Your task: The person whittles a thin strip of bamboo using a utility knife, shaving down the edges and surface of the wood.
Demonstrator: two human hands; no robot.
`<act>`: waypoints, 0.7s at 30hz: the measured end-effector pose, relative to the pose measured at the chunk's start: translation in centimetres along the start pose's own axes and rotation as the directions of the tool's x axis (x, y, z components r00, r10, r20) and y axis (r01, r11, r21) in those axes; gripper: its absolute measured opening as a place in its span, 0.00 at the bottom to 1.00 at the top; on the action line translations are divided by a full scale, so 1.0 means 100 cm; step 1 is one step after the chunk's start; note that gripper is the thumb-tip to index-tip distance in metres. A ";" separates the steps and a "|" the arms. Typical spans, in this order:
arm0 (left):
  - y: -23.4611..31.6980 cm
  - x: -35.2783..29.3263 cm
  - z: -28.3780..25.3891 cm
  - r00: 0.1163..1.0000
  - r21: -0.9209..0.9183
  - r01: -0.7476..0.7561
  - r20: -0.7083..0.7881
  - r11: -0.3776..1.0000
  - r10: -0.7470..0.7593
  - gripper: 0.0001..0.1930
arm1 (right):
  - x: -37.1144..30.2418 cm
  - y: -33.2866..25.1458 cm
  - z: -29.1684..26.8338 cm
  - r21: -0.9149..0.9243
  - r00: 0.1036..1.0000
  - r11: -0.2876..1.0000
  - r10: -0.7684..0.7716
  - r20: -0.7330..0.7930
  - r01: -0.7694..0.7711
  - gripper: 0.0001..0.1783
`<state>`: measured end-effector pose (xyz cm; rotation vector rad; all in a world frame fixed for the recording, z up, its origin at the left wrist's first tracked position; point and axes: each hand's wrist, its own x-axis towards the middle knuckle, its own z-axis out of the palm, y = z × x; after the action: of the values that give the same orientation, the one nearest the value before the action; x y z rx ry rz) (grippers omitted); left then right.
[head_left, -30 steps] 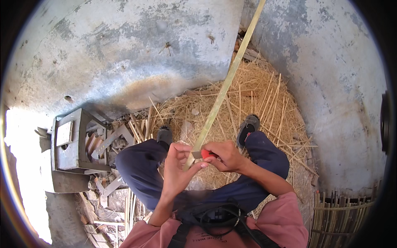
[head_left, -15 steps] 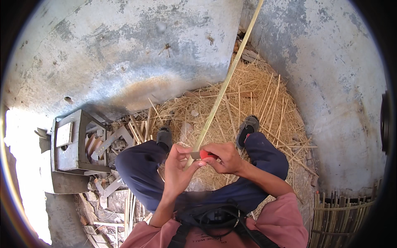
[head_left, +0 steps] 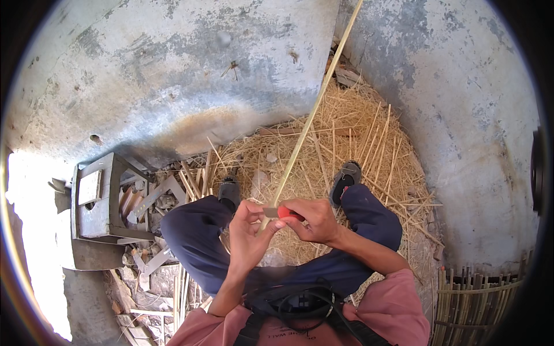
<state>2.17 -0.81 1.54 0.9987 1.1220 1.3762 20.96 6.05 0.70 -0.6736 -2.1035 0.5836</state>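
Observation:
A long pale bamboo strip [head_left: 307, 128] slants from my hands up past the top of the view. My left hand [head_left: 247, 235] is closed around its near end, thumb and fingers pinching it. In my right hand [head_left: 316, 220] is a knife [head_left: 288, 213] with a red handle. Its short grey blade points left and lies across the strip, close to my left fingertips. Both hands meet between my knees, the thumbs almost touching. Exactly how the blade's edge sits on the strip is too small to tell.
Straw-like shavings [head_left: 340, 153] and thin sticks cover the floor around my feet. An old wooden stool-like frame [head_left: 95, 199] lies at left among rubble. Weathered walls [head_left: 461, 115] rise ahead and to the right. A slatted bamboo basket [head_left: 479, 308] stands at lower right.
The strip has turned and shows a narrower side, with its far end shifted slightly left. The knife and both hands stay in nearly the same place.

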 end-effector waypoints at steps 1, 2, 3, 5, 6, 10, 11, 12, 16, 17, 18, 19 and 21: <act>-0.002 0.002 -0.001 1.000 0.026 -0.021 -0.001 0.999 0.021 0.19 | 0.001 0.000 0.000 -0.017 1.000 1.000 0.001 -0.010 -0.002 0.15; -0.004 0.004 -0.001 0.999 0.052 -0.041 -0.002 0.998 0.041 0.19 | 0.003 0.000 0.001 -0.033 1.000 0.999 0.003 -0.020 -0.003 0.15; -0.003 0.005 -0.001 1.000 0.049 -0.024 -0.002 0.999 0.024 0.18 | 0.004 0.001 0.001 -0.047 1.000 0.999 0.001 -0.025 -0.002 0.15; 0.003 0.007 0.001 1.000 0.049 0.014 -0.001 0.999 -0.014 0.17 | 0.006 0.003 0.001 -0.070 0.999 0.998 0.002 -0.040 -0.005 0.15; 0.000 0.008 0.002 1.000 0.086 -0.002 -0.028 0.996 0.004 0.17 | 0.007 0.003 0.000 -0.069 0.999 0.997 0.015 -0.043 -0.018 0.15; -0.007 0.011 0.005 0.994 0.109 -0.050 -0.095 0.993 0.060 0.16 | 0.015 0.002 -0.003 -0.079 0.998 0.995 0.062 -0.023 -0.064 0.15; -0.007 0.012 0.006 0.993 0.084 -0.052 -0.104 0.995 0.061 0.15 | 0.015 0.002 -0.004 -0.083 0.997 0.993 0.079 -0.005 -0.080 0.15; -0.004 0.012 0.007 0.992 0.136 -0.033 -0.114 0.990 0.049 0.15 | 0.016 0.004 -0.004 -0.082 0.997 0.993 0.080 -0.004 -0.080 0.16; 0.003 0.009 0.011 0.992 0.197 -0.002 -0.127 0.980 0.028 0.14 | 0.011 0.014 -0.007 -0.044 0.996 0.995 0.086 0.016 -0.085 0.15; 0.004 0.008 0.010 0.991 0.179 -0.009 -0.129 0.984 0.032 0.14 | 0.011 0.015 -0.008 -0.022 0.996 0.996 0.081 0.027 -0.081 0.15; 0.003 0.008 0.009 0.993 0.188 -0.017 -0.111 0.982 0.039 0.15 | 0.012 0.016 -0.010 -0.022 0.996 0.997 0.070 0.053 -0.069 0.15; 0.002 0.010 0.007 0.995 0.197 -0.023 -0.090 0.980 0.042 0.16 | 0.013 0.016 -0.013 -0.021 0.995 0.998 0.062 0.078 -0.061 0.15; 0.004 0.013 0.003 0.998 0.215 0.000 -0.067 0.977 0.015 0.17 | 0.014 0.016 -0.013 -0.010 0.994 0.998 0.055 0.099 -0.054 0.15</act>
<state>2.29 0.49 1.98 1.1173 1.3415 1.3228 21.73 8.35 1.29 -0.7213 -2.1855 0.6522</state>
